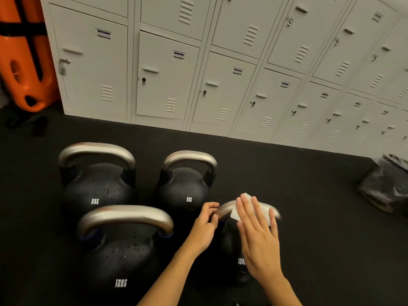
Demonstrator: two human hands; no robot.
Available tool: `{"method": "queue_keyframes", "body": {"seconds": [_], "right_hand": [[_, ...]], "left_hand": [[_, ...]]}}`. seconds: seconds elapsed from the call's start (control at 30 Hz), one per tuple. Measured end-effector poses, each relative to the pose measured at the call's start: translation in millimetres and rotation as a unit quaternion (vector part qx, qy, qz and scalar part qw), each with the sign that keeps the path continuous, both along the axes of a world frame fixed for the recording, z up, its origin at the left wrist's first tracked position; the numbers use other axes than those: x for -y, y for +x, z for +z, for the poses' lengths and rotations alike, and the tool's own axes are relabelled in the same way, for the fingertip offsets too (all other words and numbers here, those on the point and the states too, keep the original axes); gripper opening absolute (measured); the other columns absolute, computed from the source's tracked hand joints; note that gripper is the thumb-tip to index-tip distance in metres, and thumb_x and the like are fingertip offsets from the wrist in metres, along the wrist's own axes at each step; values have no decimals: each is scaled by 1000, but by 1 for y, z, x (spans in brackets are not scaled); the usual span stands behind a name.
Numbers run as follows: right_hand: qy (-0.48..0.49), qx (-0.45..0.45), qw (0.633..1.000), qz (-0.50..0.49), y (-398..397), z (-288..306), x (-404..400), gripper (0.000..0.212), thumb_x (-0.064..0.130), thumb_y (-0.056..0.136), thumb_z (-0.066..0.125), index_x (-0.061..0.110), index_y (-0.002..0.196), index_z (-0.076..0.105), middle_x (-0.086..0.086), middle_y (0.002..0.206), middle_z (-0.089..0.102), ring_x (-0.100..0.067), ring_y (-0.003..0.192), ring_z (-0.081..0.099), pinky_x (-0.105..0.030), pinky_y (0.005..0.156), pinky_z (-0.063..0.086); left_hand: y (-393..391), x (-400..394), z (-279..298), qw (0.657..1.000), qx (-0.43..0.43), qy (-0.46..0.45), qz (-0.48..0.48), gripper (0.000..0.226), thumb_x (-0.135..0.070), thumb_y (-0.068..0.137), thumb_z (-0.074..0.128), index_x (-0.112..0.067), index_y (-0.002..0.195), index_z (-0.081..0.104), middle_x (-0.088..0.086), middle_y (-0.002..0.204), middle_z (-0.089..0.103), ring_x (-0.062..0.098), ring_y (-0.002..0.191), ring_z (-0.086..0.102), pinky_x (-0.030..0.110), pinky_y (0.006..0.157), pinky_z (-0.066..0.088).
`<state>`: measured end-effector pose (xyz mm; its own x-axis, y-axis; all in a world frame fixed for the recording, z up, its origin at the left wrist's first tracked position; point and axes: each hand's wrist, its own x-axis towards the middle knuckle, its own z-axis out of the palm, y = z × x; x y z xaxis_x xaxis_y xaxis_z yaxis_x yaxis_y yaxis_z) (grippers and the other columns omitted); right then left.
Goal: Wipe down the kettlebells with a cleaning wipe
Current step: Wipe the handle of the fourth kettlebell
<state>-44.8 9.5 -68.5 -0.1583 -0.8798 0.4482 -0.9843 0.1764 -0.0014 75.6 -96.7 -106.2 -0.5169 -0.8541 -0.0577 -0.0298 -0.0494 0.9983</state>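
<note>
Several black kettlebells with steel handles stand on the dark floor. Two marked 8KG are at the back, one on the left (pixel 97 191) and one in the middle (pixel 183 191). A 12KG one (pixel 123 255) stands front left, wet with droplets. A second 12KG kettlebell (pixel 231 246) stands front right. My right hand (pixel 258 233) lies flat, fingers straight, pressing a white cleaning wipe (pixel 237 212) onto that kettlebell's handle. My left hand (pixel 204 226) curls around the left end of the same handle.
A wall of grey lockers (pixel 220 69) runs along the back. An orange plastic object (pixel 19 51) leans at the far left. A dark bag (pixel 384 184) lies on the floor at the right edge. The black floor mat (pixel 309 217) stretches to the right.
</note>
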Motion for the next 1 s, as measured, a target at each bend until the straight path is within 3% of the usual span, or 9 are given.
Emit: {"method": "queue_keyframes", "body": {"seconds": [0.1,0.27,0.4,0.6,0.77,0.9,1.0], "right_hand": [[2,-4,1000,6,-4,-12,-12,53,28,101,29,26,154,21,10,163,14,-13,150,14,-43,120,13],[-26,55,997,-53,-7,-4,3,51,33,105,12,24,154,20,9,162,15,-11,150,8,-41,121,6],[-15,37,999,-10,3,-20,-11,52,28,103,22,24,154,19,8,163,12,-14,150,10,-39,120,8],[-48,99,990,-84,-4,-24,-4,52,27,104,18,24,155,14,9,164,9,-14,151,5,-38,122,2],[-6,28,1000,-7,18,-33,-6,52,28,104,15,22,155,17,7,164,9,-18,151,9,-45,119,8],[-15,36,998,-56,18,-33,1,51,31,104,12,24,154,21,9,163,12,-16,151,9,-46,120,6],[18,0,1000,-10,29,-38,12,51,29,104,17,24,154,22,8,163,15,-17,151,9,-50,118,8]], "left_hand": [[2,1,1,1000,5,-3,-7,30,-11,99,41,-23,127,46,-3,122,59,8,114,55,24,99,42],[1,2,1,1000,10,-1,-5,30,-10,99,42,-20,127,47,-3,122,58,10,113,54,22,97,42],[3,0,3,1000,-3,1,-5,29,-9,99,41,-20,125,47,-4,119,59,4,107,55,14,88,42],[2,3,3,1000,0,-7,-13,25,-6,98,42,-17,117,53,1,112,64,15,108,58,27,96,44],[5,2,5,999,-4,-31,-22,24,-6,98,43,-13,116,57,5,110,64,17,106,60,26,93,45],[8,2,7,999,-11,-31,-40,24,-6,97,43,-14,114,58,5,109,65,16,104,60,22,90,46],[10,0,10,998,-50,3,-47,26,-1,95,45,-12,112,60,5,109,67,14,102,63,20,87,50]]}}
